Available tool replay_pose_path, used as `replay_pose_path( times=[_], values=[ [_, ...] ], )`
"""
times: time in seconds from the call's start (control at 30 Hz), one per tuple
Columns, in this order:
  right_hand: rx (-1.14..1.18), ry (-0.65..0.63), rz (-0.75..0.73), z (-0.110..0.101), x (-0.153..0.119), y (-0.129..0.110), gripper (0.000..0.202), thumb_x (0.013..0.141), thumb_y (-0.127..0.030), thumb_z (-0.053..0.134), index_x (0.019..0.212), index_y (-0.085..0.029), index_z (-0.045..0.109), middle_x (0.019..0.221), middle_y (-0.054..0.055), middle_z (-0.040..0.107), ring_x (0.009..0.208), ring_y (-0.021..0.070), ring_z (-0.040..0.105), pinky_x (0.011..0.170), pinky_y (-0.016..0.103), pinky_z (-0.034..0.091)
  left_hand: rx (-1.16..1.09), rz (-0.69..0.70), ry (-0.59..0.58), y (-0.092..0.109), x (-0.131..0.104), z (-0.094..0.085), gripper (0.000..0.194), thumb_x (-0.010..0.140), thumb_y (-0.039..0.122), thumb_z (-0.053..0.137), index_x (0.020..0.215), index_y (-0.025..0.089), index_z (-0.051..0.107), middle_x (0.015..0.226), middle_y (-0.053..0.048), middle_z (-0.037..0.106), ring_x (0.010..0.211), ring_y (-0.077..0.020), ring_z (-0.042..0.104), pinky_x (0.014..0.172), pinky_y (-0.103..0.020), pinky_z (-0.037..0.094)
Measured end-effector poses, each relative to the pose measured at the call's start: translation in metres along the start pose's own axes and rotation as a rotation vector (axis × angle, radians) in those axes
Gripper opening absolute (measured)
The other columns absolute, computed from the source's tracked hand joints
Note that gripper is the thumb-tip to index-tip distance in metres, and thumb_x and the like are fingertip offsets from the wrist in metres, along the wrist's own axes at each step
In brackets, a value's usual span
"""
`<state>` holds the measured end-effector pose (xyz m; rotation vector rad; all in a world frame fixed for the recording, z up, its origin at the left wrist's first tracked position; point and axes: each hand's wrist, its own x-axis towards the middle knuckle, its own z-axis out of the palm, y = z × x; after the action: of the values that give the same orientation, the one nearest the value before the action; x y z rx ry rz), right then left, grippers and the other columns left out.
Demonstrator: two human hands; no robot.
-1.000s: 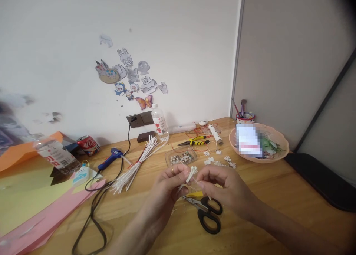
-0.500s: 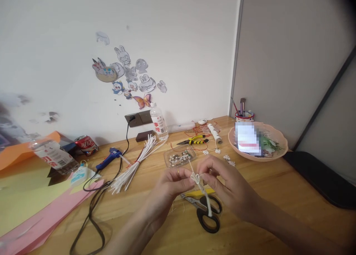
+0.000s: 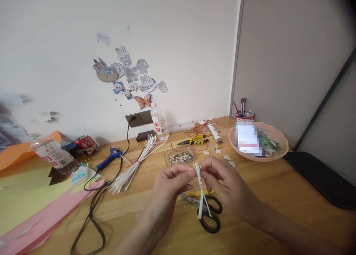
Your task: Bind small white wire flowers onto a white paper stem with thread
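Between my two hands is a white looped cord point(image 3: 200, 190), with small loops at its top and two ends hanging down. My left hand point(image 3: 176, 180) pinches it from the left, and a thin strand juts up and left from those fingertips. From the right, the thumb and fingers of my right hand point(image 3: 219, 179) pinch the cord near its loops. Black-handled scissors point(image 3: 210, 223) lie on the table below, partly covered by the hanging ends. Just beyond my left hand sits a clear box of beads point(image 3: 180, 156). Small white knotted flowers point(image 3: 229, 160) lie past my right hand.
Left of my hands lie a bundle of white sticks point(image 3: 133, 169), a blue glue gun point(image 3: 111, 157) with its cable, and coloured paper point(image 3: 55, 214). Behind are yellow-black pliers point(image 3: 194, 140), a cord spool point(image 3: 215, 133) and a bottle point(image 3: 159, 123). A pink bowl point(image 3: 258, 157) holds a phone.
The cord has turned more upright between my fingers, and its two hanging ends now show separately. The thin strand has swung to the left. Both hands keep their pinch.
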<state>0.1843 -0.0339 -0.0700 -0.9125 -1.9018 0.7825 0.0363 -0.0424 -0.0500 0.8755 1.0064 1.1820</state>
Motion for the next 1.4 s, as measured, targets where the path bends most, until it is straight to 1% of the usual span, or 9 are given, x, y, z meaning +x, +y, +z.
replay_pose_path(
  times=[0.17, 0.37, 0.53, 0.7, 0.9, 1.07, 1.23, 1.3, 1.4],
  values=[
    [-0.094, 0.037, -0.063, 0.003, -0.001, 0.002, 0.011, 0.084, -0.014, 0.039, 0.075, -0.020, 0.040, 0.063, -0.005, 0.041, 0.056, 0.0090, 0.038, 0.053, 0.021, 0.032, -0.057, -0.002, -0.002, -0.001, 0.001, -0.002, 0.009, 0.057, 0.019, 0.072, 0.058, 0.015, 0.064, 0.062, 0.003, 0.055, 0.058, -0.0059, 0.047, 0.052, -0.014, 0.042],
    [-0.167, 0.008, -0.174, 0.007, -0.002, 0.006, 0.013, 0.082, -0.011, 0.042, 0.074, -0.020, 0.039, 0.066, -0.005, 0.041, 0.057, 0.0085, 0.039, 0.053, 0.020, 0.031, -0.101, -0.014, -0.073, -0.002, 0.005, -0.005, 0.007, 0.065, 0.017, 0.067, 0.062, 0.013, 0.062, 0.068, 0.000, 0.059, 0.060, -0.0053, 0.049, 0.050, -0.012, 0.043],
    [-0.145, 0.031, -0.149, 0.004, 0.000, 0.007, 0.011, 0.082, -0.012, 0.043, 0.076, -0.020, 0.042, 0.065, -0.005, 0.043, 0.057, 0.0082, 0.041, 0.054, 0.019, 0.033, -0.113, 0.015, -0.078, 0.001, 0.008, -0.005, 0.007, 0.063, 0.014, 0.068, 0.061, 0.011, 0.062, 0.054, 0.003, 0.055, 0.049, -0.0025, 0.047, 0.045, -0.009, 0.041],
    [-0.163, 0.075, -0.137, 0.003, 0.002, 0.007, 0.009, 0.083, -0.013, 0.043, 0.076, -0.019, 0.044, 0.063, -0.005, 0.045, 0.056, 0.0083, 0.042, 0.053, 0.019, 0.033, -0.102, 0.028, -0.104, 0.004, 0.008, -0.008, 0.007, 0.062, 0.013, 0.069, 0.062, 0.012, 0.062, 0.057, 0.002, 0.059, 0.051, -0.0030, 0.052, 0.047, -0.009, 0.043],
    [-0.200, 0.109, -0.150, 0.002, 0.002, 0.008, 0.008, 0.083, -0.013, 0.043, 0.079, -0.018, 0.047, 0.068, -0.003, 0.049, 0.060, 0.0092, 0.044, 0.057, 0.021, 0.034, -0.058, 0.029, -0.194, 0.005, 0.005, -0.011, 0.007, 0.065, 0.013, 0.068, 0.063, 0.012, 0.061, 0.060, 0.002, 0.058, 0.052, -0.0036, 0.052, 0.049, -0.011, 0.044],
    [-0.324, 0.136, -0.248, 0.001, 0.002, 0.010, 0.008, 0.083, -0.012, 0.042, 0.080, -0.018, 0.046, 0.070, -0.002, 0.049, 0.060, 0.0090, 0.046, 0.055, 0.020, 0.035, 0.012, 0.003, -0.222, 0.007, 0.007, -0.011, 0.010, 0.061, 0.011, 0.070, 0.062, 0.009, 0.060, 0.055, 0.001, 0.058, 0.050, -0.0036, 0.049, 0.049, -0.012, 0.041],
    [-0.385, 0.128, -0.335, 0.001, 0.002, 0.015, 0.008, 0.084, -0.013, 0.042, 0.080, -0.019, 0.045, 0.073, -0.001, 0.052, 0.062, 0.0099, 0.048, 0.055, 0.021, 0.036, 0.049, 0.008, -0.221, 0.009, 0.008, -0.009, 0.022, 0.054, 0.009, 0.074, 0.064, 0.013, 0.054, 0.052, 0.003, 0.060, 0.046, -0.0047, 0.049, 0.044, -0.013, 0.037],
    [-0.403, 0.133, -0.377, 0.000, 0.002, 0.017, 0.007, 0.084, -0.013, 0.042, 0.080, -0.019, 0.045, 0.074, -0.001, 0.053, 0.063, 0.0098, 0.048, 0.056, 0.021, 0.036, 0.080, 0.015, -0.240, 0.009, 0.008, -0.010, 0.021, 0.055, 0.009, 0.073, 0.061, 0.013, 0.053, 0.051, 0.004, 0.059, 0.046, -0.0045, 0.049, 0.045, -0.013, 0.037],
    [-0.434, 0.147, -0.436, -0.002, 0.002, 0.018, 0.007, 0.084, -0.012, 0.042, 0.081, -0.018, 0.044, 0.073, -0.001, 0.052, 0.063, 0.0097, 0.048, 0.056, 0.021, 0.036, 0.159, -0.009, -0.280, 0.009, 0.009, -0.014, 0.014, 0.057, 0.008, 0.071, 0.061, 0.012, 0.058, 0.053, 0.003, 0.060, 0.048, -0.0041, 0.049, 0.047, -0.013, 0.038]
  ],
)
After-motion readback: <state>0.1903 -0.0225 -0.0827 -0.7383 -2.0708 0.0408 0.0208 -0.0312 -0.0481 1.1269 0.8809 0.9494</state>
